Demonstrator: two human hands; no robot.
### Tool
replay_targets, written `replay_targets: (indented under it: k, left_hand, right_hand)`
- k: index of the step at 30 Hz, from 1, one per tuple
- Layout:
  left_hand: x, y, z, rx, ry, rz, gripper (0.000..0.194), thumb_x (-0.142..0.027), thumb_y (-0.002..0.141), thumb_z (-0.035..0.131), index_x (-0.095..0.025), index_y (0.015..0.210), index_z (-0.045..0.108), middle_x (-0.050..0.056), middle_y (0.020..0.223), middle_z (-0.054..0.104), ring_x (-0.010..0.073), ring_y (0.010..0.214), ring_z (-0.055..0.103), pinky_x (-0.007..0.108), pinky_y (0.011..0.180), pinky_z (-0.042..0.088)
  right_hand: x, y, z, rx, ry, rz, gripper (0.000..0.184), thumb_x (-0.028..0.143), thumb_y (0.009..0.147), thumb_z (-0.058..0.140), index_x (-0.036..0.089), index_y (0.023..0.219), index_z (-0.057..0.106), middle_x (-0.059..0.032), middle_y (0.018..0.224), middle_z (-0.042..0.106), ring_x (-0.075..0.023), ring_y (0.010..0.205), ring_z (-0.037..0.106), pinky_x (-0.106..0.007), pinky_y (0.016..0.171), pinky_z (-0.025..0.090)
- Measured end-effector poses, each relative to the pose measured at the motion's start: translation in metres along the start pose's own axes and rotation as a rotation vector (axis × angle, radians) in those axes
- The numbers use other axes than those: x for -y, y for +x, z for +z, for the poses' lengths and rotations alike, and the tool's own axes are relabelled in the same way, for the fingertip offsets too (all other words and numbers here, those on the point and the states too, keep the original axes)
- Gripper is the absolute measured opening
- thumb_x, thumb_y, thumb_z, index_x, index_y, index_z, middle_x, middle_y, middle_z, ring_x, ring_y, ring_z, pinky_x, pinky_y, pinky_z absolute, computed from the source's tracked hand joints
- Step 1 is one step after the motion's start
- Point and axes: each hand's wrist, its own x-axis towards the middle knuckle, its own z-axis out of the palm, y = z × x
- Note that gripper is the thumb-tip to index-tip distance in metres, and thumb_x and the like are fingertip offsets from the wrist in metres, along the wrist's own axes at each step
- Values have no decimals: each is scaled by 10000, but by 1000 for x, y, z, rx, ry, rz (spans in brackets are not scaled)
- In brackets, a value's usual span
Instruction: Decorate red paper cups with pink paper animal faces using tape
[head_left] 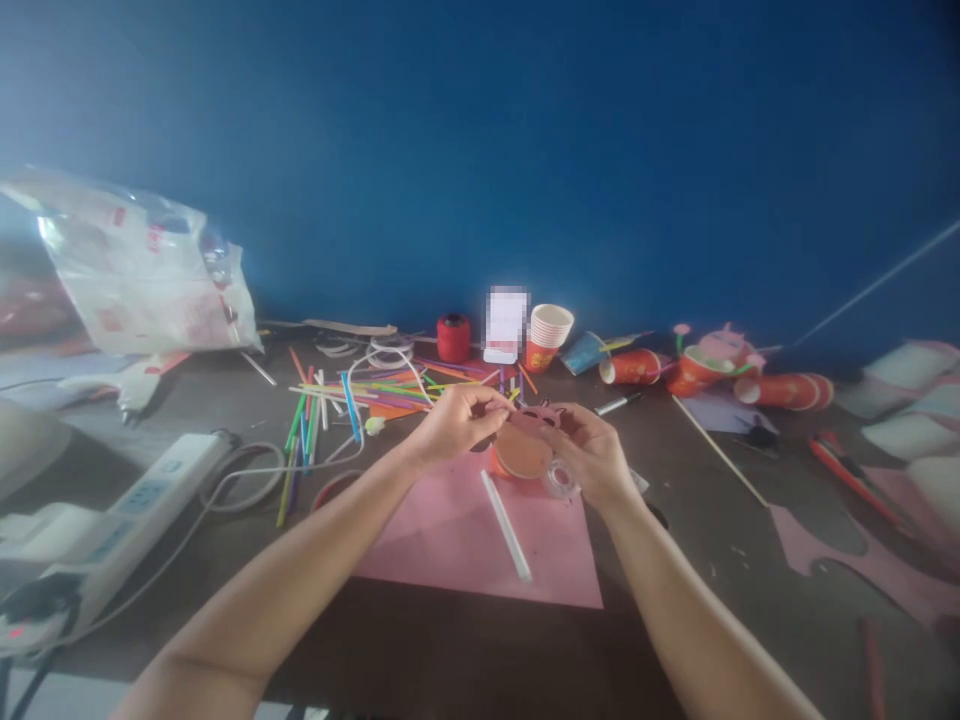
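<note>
A person's two bare hands work over a pink sheet (450, 535) on a dark table (720, 620). The left hand (459, 425) pinches the left end of one pink paper piece (531, 424) between thumb and forefinger; the right hand (592, 452) has bent fingers at the other end, though whether they pinch it cannot be told. The piece lies between both sets of fingertips, its long axis running roughly left to right, its dark marks toward the right end. Just below it sits one orange cup (520, 457), partly covered, with one clear ring (559, 478) beside the right hand's fingers. One white stick (506, 527) lies on the sheet, its far end toward the left, its near end toward the right. Behind, one stack of cups (550, 335) stands upright by one red container (453, 339), while one blue cup (586, 353) lies tilted nearby. Many colored straws (309, 425) scatter at left, too jumbled to count.
</note>
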Motion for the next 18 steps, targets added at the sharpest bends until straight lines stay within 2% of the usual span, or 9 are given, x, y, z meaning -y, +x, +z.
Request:
replay_targets:
  k: [6,11,18]
  left_hand:
    - [-2,-1,0,-9,42,32,169,-246,749,545,-138,754,676,-12,549,524,83,471,478,186,448,359]
    - [1,0,0,-5,100,63,183,-248,759,519,-148,753,673,-8,537,558,85,440,486,192,449,372]
    - [0,1,1,-11,151,118,159,-224,749,526,-145,716,661,-24,521,513,82,476,484,185,465,357]
  right_hand:
    - [25,2,-4,148,-113,21,294,339,736,689,207,997,656,-61,985,700,-232,942,639,-364,870,474]
    - [28,6,-4,171,-141,57,346,356,709,714,209,1018,663,-60,1014,698,-238,952,639,-381,866,483]
    - [20,10,5,118,-139,79,312,365,685,732,190,941,702,-65,925,718,-241,906,651,-374,849,490]
